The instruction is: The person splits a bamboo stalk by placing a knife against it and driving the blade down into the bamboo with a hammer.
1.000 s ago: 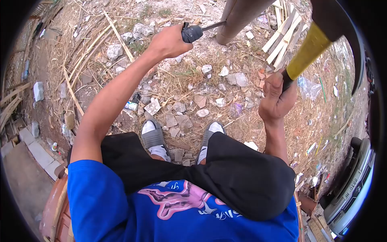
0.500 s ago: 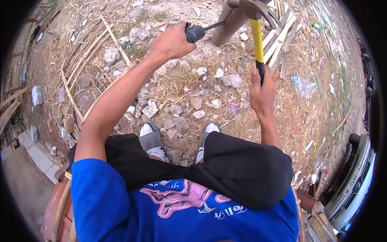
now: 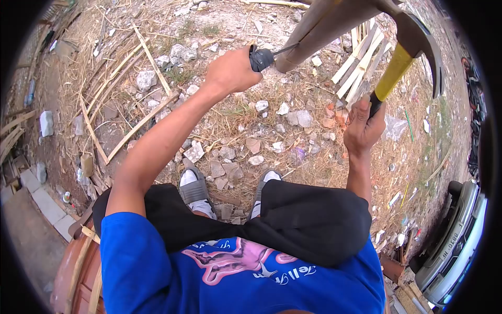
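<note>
My left hand (image 3: 232, 72) is closed around the black handle (image 3: 261, 58) of a tool with a thin dark metal shaft. That shaft reaches the side of a brown pole or pipe (image 3: 327, 31), near its lower end; its exact kind I cannot make out. In my right hand (image 3: 364, 128) is a claw hammer (image 3: 396, 69) with a yellow and black grip, held by the lower handle. Its head is up at the right, claw pointing outward, and its other end overlaps the pole's upper part in view. Whether the two touch, I cannot tell.
Split wood strips (image 3: 361, 63) lie behind the hammer, with longer sticks (image 3: 149, 57) on the left. Stones (image 3: 146, 80) and dry grass cover the ground around my sandals (image 3: 196, 189). A clear plastic bag (image 3: 396, 127) lies right; a car (image 3: 455, 240) stands lower right.
The hammer has swung to the right and tilted, with my right hand shifting right. My left hand and its tool moved slightly right and down. The pole looks larger and more slanted.
</note>
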The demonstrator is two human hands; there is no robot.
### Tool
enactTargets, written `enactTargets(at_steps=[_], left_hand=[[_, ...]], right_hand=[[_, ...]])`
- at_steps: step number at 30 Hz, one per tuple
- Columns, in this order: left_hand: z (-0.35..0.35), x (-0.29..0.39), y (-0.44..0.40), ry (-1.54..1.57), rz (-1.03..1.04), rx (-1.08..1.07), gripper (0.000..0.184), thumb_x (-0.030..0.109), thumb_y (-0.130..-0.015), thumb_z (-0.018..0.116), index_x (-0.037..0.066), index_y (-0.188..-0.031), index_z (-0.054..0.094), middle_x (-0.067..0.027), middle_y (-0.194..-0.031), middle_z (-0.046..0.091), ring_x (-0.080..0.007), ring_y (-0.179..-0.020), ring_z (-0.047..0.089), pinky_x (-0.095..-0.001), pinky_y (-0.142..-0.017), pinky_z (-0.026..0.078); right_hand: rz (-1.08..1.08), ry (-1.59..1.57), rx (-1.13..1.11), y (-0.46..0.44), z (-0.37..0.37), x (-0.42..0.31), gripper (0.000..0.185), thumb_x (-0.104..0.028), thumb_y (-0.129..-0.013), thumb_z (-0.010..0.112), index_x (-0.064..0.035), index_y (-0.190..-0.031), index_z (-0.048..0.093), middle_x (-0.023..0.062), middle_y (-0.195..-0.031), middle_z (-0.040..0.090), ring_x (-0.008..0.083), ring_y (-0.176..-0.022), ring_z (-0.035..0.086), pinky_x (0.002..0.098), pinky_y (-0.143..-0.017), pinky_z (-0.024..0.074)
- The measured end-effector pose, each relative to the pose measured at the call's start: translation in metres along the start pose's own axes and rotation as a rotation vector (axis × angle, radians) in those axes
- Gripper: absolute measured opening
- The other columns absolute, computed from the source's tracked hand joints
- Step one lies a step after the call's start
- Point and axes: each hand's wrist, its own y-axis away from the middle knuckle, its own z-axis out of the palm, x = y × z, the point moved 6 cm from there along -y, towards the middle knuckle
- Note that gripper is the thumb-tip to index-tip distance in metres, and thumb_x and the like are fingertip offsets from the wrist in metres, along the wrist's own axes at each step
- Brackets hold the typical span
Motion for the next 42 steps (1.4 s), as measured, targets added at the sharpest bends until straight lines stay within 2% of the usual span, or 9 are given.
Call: enactTargets(at_steps=[4,5,9,15,20,23,27,33,42], left_hand=[[0.043,-0.003,-0.048,0.071,0.195,-0.014,0.039,0.03,-0.077,0.068,0.007,-0.108,0.065,-0.0196,-0.098,0.072,-0.0352,-0.093,0.071,-0.0451,-0.084,0.056],[0.015,0.013,-0.02,0.163,0.298,0.191,0.035,0.032,-0.081,0.069,0.003,-0.1,0.065,-0.021,-0.094,0.071,-0.0342,-0.089,0.071,-0.0427,-0.079,0.056],[0.011,0.021,-0.041,0.127,0.086,-0.041,0.046,0.028,-0.074,0.069,0.002,-0.111,0.063,-0.0203,-0.098,0.072,-0.0365,-0.09,0.071,-0.0439,-0.082,0.055],[0.0,0.056,-0.036,0.063,0.079,0.013,0.041,0.028,-0.079,0.066,0.0,-0.11,0.065,-0.0213,-0.104,0.072,-0.0364,-0.098,0.07,-0.045,-0.087,0.055],[0.01,0.045,-0.042,-0.008,0.148,-0.032,0.043,0.028,-0.079,0.066,0.002,-0.114,0.062,-0.0212,-0.101,0.072,-0.0368,-0.097,0.07,-0.0463,-0.086,0.055],[0.011,0.031,-0.032,0.03,0.144,0.022,0.044,0.028,-0.079,0.065,0.001,-0.113,0.061,-0.0215,-0.1,0.072,-0.0362,-0.096,0.07,-0.0464,-0.084,0.055],[-0.002,0.042,-0.031,0.068,0.087,0.004,0.048,0.027,-0.078,0.065,-0.003,-0.115,0.058,-0.0219,-0.102,0.071,-0.0376,-0.096,0.07,-0.0459,-0.087,0.054],[0.012,0.048,-0.03,-0.021,0.139,-0.003,0.048,0.024,-0.078,0.065,0.001,-0.119,0.058,-0.0226,-0.102,0.071,-0.0393,-0.096,0.069,-0.0468,-0.088,0.054],[0.017,0.034,-0.016,0.003,0.096,0.039,0.048,0.025,-0.076,0.066,0.001,-0.117,0.058,-0.0229,-0.098,0.071,-0.0396,-0.093,0.069,-0.0489,-0.086,0.054]], right_hand=[[-0.498,0.489,-0.155,-0.017,0.006,-0.062,0.028,-0.023,-0.088,0.073,-0.0042,-0.106,0.061,0.0064,-0.072,0.057,0.0171,-0.058,0.057,0.0307,-0.051,0.0435],[-0.65,0.603,-0.184,-0.022,0.006,-0.079,0.028,-0.021,-0.085,0.074,-0.0052,-0.105,0.062,0.0064,-0.072,0.057,0.0192,-0.059,0.058,0.0318,-0.051,0.0444],[-0.649,0.79,-0.32,-0.021,-0.012,-0.081,0.029,-0.021,-0.08,0.076,-0.0076,-0.099,0.06,0.0056,-0.072,0.057,0.021,-0.059,0.059,0.0343,-0.05,0.0446],[-0.06,1.099,-0.421,-0.056,-0.044,0.001,0.025,-0.029,-0.101,0.055,-0.0073,-0.09,0.05,0.0099,-0.061,0.06,0.0291,-0.046,0.057,0.0404,-0.043,0.0422],[-0.365,0.904,-0.369,-0.026,-0.029,-0.03,0.023,-0.024,-0.091,0.068,-0.0083,-0.09,0.051,0.01,-0.069,0.061,0.0279,-0.053,0.061,0.0414,-0.047,0.0454],[-0.49,0.848,-0.296,-0.022,-0.029,0.0,0.02,-0.027,-0.099,0.06,-0.008,-0.093,0.054,0.0099,-0.065,0.06,0.0248,-0.048,0.057,0.0384,-0.044,0.0412],[-0.119,1.005,-0.395,-0.048,-0.026,0.025,0.023,-0.025,-0.098,0.06,-0.006,-0.089,0.05,0.0135,-0.068,0.065,0.033,-0.054,0.062,0.0429,-0.046,0.0454],[0.122,0.441,-0.443,-0.004,-0.019,-0.01,0.024,-0.028,-0.1,0.058,-0.0049,-0.102,0.054,0.0164,-0.069,0.063,0.0383,-0.061,0.064,0.0459,-0.053,0.0441],[0.418,0.346,-0.368,0.042,0.011,0.054,0.035,-0.036,-0.105,0.048,-0.0032,-0.115,0.056,0.0174,-0.066,0.057,0.0333,-0.053,0.055,0.0458,-0.055,0.0418]])
